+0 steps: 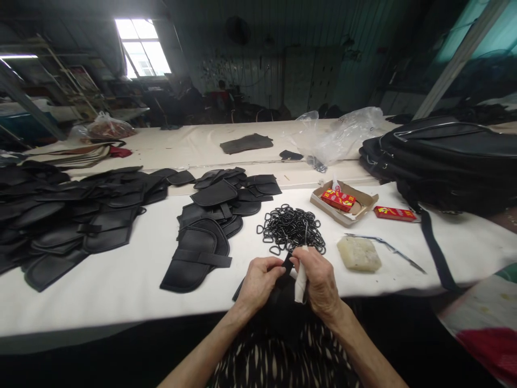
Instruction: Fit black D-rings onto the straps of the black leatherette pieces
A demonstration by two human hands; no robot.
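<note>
At the table's front edge, my left hand pinches a black strap that belongs to a dark piece partly hidden below my hands. My right hand is closed around a tool with a pale wrapped handle; its thin metal shaft points up and away from me. Fingertips of both hands nearly meet at the strap. Just beyond them lies a heap of black metal D-shaped rings. Left of the rings are stacked black leather-like pieces with straps.
Right of the rings are a cardboard box with red packets, another red packet, a yellowish block and metal tweezers or scissors. A large black bag stands right. More black pieces cover the left; clear plastic lies behind.
</note>
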